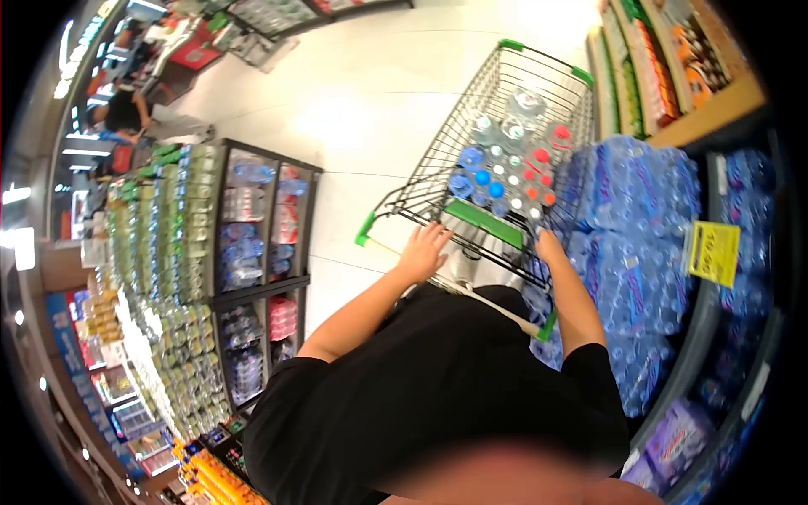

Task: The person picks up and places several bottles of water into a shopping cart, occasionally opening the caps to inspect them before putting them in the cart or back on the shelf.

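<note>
A wire shopping cart [438, 143] with green corners stands in front of me, loaded with bottles. My left hand [423, 252] lies on its near edge, fingers stretched out, beside the green panel [484, 222]. At the cart's right near corner, my right hand [549, 246] has its fingers curled, right below a white-capped bottle [534, 215]; I cannot tell what they grip. Red-capped bottles [541, 156], blue-capped bottles [483, 178] and large clear bottles [513, 132] stand in the basket. The pale push handle [497, 312] crosses in front of my black shirt.
Shrink-wrapped blue water packs [635, 269] are stacked close along the cart's right side, with a yellow price tag [714, 253] on the shelf. A bottle-filled display rack [263, 227] stands at left. Beyond it, a person [135, 114] is near the counters. Pale floor tiles [370, 101] lie between.
</note>
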Demonstrator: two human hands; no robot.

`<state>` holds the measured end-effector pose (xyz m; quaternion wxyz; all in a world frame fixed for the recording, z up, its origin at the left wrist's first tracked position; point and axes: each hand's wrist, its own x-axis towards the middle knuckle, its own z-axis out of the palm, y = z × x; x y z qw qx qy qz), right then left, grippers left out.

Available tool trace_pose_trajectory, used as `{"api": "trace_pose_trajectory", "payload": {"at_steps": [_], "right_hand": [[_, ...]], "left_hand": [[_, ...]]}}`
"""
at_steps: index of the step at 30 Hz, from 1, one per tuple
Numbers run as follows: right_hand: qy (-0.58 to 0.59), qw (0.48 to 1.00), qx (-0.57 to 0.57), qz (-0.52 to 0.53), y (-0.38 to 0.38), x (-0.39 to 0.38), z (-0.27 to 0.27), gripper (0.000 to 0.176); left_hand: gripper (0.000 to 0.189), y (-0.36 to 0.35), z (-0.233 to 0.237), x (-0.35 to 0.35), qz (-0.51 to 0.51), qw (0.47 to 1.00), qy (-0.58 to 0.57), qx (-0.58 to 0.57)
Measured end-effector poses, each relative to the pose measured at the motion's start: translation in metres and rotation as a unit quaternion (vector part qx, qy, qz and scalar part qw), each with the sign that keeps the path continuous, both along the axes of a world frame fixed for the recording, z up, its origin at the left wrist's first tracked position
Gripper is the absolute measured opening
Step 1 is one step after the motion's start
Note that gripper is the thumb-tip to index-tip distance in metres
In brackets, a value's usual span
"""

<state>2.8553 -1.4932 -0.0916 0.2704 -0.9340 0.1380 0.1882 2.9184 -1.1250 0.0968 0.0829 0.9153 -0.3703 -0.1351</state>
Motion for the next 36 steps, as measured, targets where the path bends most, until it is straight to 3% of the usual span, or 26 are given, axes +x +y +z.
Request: {"api": "trace_pose_trajectory", "payload": {"at_steps": [2, 6, 11, 18, 19, 21, 23, 25, 27, 29, 32, 36], "right_hand": [[0.091, 0.995, -0.022, -0.014, 0.001, 0.012, 0.004, 0.030], [0.212, 0.976, -0.057, -0.010, -0.001, 0.037, -0.014, 0.038], [0.276, 0.960, -0.040, -0.039, -0.012, 0.059, -0.072, 0.046], [0.350, 0.934, -0.067, 0.008, -0.009, 0.084, -0.059, 0.049], [0.349, 0.935, -0.065, 0.002, -0.012, 0.085, -0.077, 0.050], [0.326, 0.925, -0.003, -0.194, -0.011, 0.084, -0.102, 0.048], [0.251, 0.911, 0.057, -0.323, -0.013, 0.079, -0.112, 0.054], [0.262, 0.954, -0.054, -0.133, -0.015, 0.081, -0.125, 0.054], [0.262, 0.956, -0.095, -0.093, -0.020, 0.072, -0.187, 0.048], [0.265, 0.952, -0.152, -0.023, -0.021, 0.066, -0.214, 0.044], [0.285, 0.947, -0.129, 0.069, -0.015, 0.071, -0.160, 0.035], [0.323, 0.928, -0.142, 0.119, -0.021, 0.077, -0.138, 0.030]], "left_hand": [[0.057, -0.001, 0.011, -0.006, 0.036, 0.998, 0.040, -0.046], [0.053, -0.010, 0.018, -0.006, 0.057, 0.998, 0.021, -0.028], [0.052, -0.013, 0.020, -0.004, 0.069, 0.996, 0.037, -0.051], [0.053, -0.021, 0.025, 0.000, 0.087, 0.995, 0.042, -0.037], [0.053, -0.023, 0.029, 0.000, 0.093, 0.994, 0.047, -0.036], [0.052, -0.024, 0.029, 0.001, 0.103, 0.992, 0.057, -0.040], [0.053, -0.024, 0.027, 0.001, 0.102, 0.993, 0.052, -0.034], [0.053, -0.023, 0.026, 0.001, 0.101, 0.993, 0.049, -0.030], [0.053, -0.023, 0.020, 0.002, 0.098, 0.993, 0.050, -0.034], [0.054, -0.026, 0.024, 0.002, 0.106, 0.992, 0.062, -0.028], [0.054, -0.027, 0.027, 0.003, 0.115, 0.990, 0.078, -0.030], [0.055, -0.026, 0.023, 0.003, 0.098, 0.994, 0.043, -0.033]]}}
